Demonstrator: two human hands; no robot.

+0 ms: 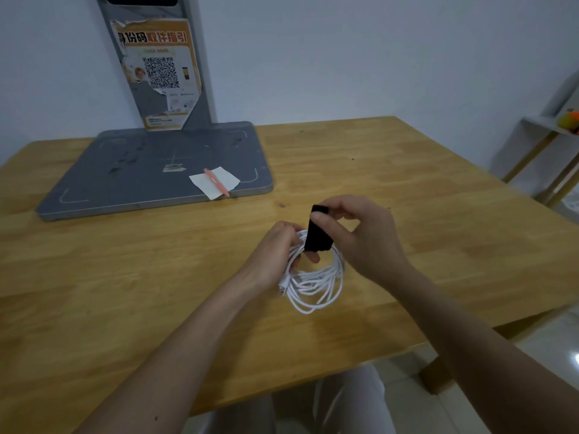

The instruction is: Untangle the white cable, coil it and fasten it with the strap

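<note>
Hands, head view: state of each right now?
Left hand: fingers curled round the coiled white cable, holding the loops together.
Right hand: pinching the black strap at its top end.

bare table (pixel 407 189) right of both hands, grey stand base (pixel 150 170) blocking far left

A parcel pickup room: on the wooden table (pixel 407 183) stands a grey stand (pixel 156 170) (QR-code poster (pixel 156 73) stuck on).
</note>
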